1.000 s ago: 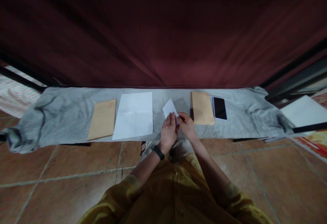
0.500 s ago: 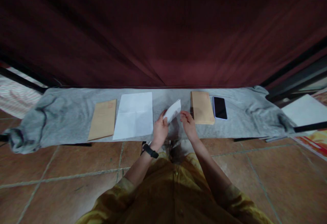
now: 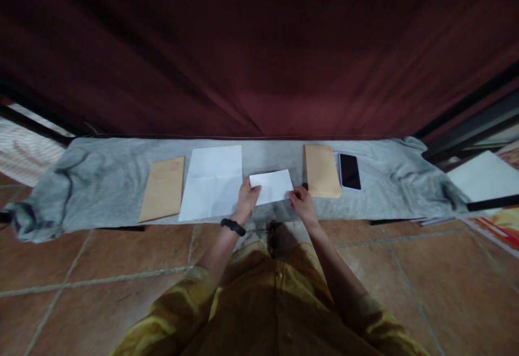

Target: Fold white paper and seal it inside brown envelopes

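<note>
Between my two hands a folded sheet of white paper is held out flat, its long side running across. My left hand pinches its left end, thumb on top. At the lower right corner, the fingers of my right hand are closed on the paper. Left of my left hand lies a larger creased white sheet. A stack of brown envelopes rests just beyond my right hand, and another brown envelope lies farther left.
A phone lies face up right of the envelope stack. Everything rests on a narrow grey cloth-covered surface. A dark red curtain hangs right behind it. White paper and a dark metal bar are at the far right.
The white paper has turned from a tilted, curved position to lying flat and level between my hands. My left hand has shifted slightly left, and my right hand now grips the right end.
</note>
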A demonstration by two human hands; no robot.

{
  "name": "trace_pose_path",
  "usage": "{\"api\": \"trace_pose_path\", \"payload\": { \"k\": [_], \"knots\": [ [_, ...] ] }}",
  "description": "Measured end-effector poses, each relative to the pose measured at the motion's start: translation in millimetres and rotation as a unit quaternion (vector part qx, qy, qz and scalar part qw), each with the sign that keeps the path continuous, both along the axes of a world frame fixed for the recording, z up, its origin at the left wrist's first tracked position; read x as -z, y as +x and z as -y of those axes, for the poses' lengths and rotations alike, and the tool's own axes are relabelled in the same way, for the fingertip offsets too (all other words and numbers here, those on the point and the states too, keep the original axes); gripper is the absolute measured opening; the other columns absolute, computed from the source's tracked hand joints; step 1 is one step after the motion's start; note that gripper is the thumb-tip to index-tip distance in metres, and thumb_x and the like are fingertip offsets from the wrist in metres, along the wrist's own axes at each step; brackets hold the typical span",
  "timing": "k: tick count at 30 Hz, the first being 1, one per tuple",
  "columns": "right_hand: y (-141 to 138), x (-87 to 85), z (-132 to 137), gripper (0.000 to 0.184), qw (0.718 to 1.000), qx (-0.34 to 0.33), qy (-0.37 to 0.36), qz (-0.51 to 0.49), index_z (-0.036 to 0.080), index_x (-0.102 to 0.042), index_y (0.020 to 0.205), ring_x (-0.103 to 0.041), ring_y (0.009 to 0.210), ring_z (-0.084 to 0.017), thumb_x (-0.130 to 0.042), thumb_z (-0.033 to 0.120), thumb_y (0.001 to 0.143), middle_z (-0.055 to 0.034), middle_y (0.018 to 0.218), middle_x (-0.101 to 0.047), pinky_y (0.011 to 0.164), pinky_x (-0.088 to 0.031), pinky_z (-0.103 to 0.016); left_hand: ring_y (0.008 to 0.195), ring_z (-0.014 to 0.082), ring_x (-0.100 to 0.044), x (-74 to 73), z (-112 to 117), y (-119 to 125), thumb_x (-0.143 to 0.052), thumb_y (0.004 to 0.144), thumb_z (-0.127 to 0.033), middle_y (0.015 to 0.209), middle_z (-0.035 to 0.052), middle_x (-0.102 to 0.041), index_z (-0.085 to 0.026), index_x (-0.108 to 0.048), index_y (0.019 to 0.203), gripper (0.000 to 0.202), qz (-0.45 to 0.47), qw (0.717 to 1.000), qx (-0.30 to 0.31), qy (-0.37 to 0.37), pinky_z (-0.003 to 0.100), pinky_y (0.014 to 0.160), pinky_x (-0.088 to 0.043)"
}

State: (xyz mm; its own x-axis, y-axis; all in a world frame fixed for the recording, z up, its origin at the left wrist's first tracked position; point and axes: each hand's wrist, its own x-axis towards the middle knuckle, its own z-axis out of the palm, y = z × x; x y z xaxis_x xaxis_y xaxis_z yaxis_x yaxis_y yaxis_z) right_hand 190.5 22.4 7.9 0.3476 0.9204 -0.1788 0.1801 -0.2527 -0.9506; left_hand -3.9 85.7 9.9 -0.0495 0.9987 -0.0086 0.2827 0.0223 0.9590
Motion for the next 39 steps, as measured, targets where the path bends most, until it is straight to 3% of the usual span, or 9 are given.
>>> {"api": "trace_pose_path", "payload": {
  "k": [5, 8, 12, 18, 23, 31, 33, 35, 39],
  "knots": [
    [-1, 1.7, 0, 0.011, 0.998, 0.015, -0.044, 0.042, 0.024, -0.056, 0.089, -0.057, 0.047, -0.013, -0.058, 0.032, 0.082, 0.0042, 0.064, -0.062, 0.046, -0.05, -0.024, 0.094, 0.0226, -0.071, 6.2, -6, 5, -0.058, 0.083, -0.013, 0.113, 0.0104, -0.072, -0.013, -0.045, 0.143, 0.061, -0.055, 0.998, -0.008, -0.013, 0.041, 0.093, -0.057],
    [-2, 0.7, -2, 0.009, 0.997, 0.018, -0.058, 0.044, 0.023, -0.056, 0.09, -0.059, 0.047, -0.014, -0.058, 0.03, 0.084, 0.0036, 0.063, -0.063, 0.045, -0.051, -0.024, 0.114, 0.0258, -0.066, 1.3, 3, 7, -0.055, 0.087, -0.013, 0.13, 0.0168, -0.064, -0.011, -0.04, 0.148, 0.063, -0.15, 0.988, 0.003, 0.047, 0.044, 0.104, -0.052],
    [-1, -0.9, -4, 0.008, 0.997, 0.012, -0.064, 0.047, 0.023, -0.057, 0.09, -0.059, 0.046, -0.014, -0.058, 0.028, 0.084, 0.0038, 0.062, -0.063, 0.045, -0.05, -0.023, 0.144, 0.0294, -0.044, -7.0, 33, 14, -0.048, 0.095, -0.017, 0.154, 0.0198, -0.046, -0.012, -0.049, 0.144, 0.049, -0.307, 0.936, 0.075, 0.156, 0.049, 0.118, -0.039],
    [1, -3.4, -6, 0.009, 0.996, 0.005, -0.07, 0.051, 0.021, -0.059, 0.091, -0.06, 0.046, -0.014, -0.058, 0.026, 0.084, 0.0032, 0.062, -0.064, 0.043, -0.05, -0.022, 0.152, 0.0266, -0.031, -7.4, 78, 27, -0.044, 0.103, -0.034, 0.161, 0.0146, -0.039, -0.012, -0.045, 0.149, 0.051, -0.44, 0.847, 0.227, 0.194, 0.047, 0.124, -0.029],
    [2, -4.1, -4, 0.01, 0.996, -0.001, -0.069, 0.059, 0.02, -0.061, 0.091, -0.06, 0.046, -0.014, -0.057, 0.025, 0.084, 0.0027, 0.061, -0.064, 0.043, -0.05, -0.023, 0.153, 0.0279, -0.028, -2.0, 87, 18, -0.043, 0.103, -0.045, 0.16, 0.0191, -0.038, -0.004, -0.041, 0.15, 0.063, -0.48, 0.827, 0.23, 0.18, 0.046, 0.125, -0.027],
    [3, -4.7, 2, 0.017, 0.993, -0.007, -0.058, 0.107, 0.019, -0.062, 0.099, -0.064, 0.058, -0.018, -0.055, 0.029, 0.087, -0.0025, 0.074, -0.067, 0.053, -0.054, -0.027, 0.152, 0.0305, -0.028, 0.4, 91, -9, -0.047, 0.1, -0.045, 0.16, 0.0242, -0.034, 0.001, -0.037, 0.151, 0.069, -0.509, 0.822, 0.2, 0.159, 0.047, 0.123, -0.03],
    [1, -6.6, 9, 0.026, 0.979, 0.007, -0.025, 0.204, 0.017, -0.062, 0.111, -0.068, 0.074, -0.021, -0.053, 0.029, 0.09, -0.0093, 0.092, -0.07, 0.065, -0.056, -0.031, 0.152, 0.0315, -0.028, -0.8, 94, -9, -0.048, 0.1, -0.045, 0.16, 0.0255, -0.033, 0.002, -0.037, 0.151, 0.07, -0.513, 0.821, 0.196, 0.157, 0.047, 0.123, -0.03],
    [-4, -8.3, 17, 0.035, 0.944, 0.008, 0.032, 0.329, 0.015, -0.058, 0.124, -0.068, 0.093, -0.027, -0.05, 0.028, 0.093, -0.017, 0.113, -0.067, 0.077, -0.057, -0.038, 0.151, 0.0327, -0.03, -2.4, 95, -7, -0.047, 0.1, -0.045, 0.159, 0.0273, -0.034, 0.003, -0.038, 0.15, 0.07, -0.515, 0.82, 0.193, 0.157, 0.048, 0.123, -0.03],
    [-23, -5.7, 26, 0.037, 0.882, -0.11, 0.159, 0.429, 0.016, -0.056, 0.134, -0.056, 0.126, -0.029, -0.043, 0.025, 0.1, -0.018, 0.136, -0.059, 0.103, -0.049, -0.045, 0.149, 0.0326, -0.035, -5.3, 93, -4, -0.044, 0.102, -0.04, 0.155, 0.0272, -0.043, 0.003, -0.041, 0.148, 0.063, -0.514, 0.82, 0.19, 0.166, 0.049, 0.122, -0.032]
  ]
}}
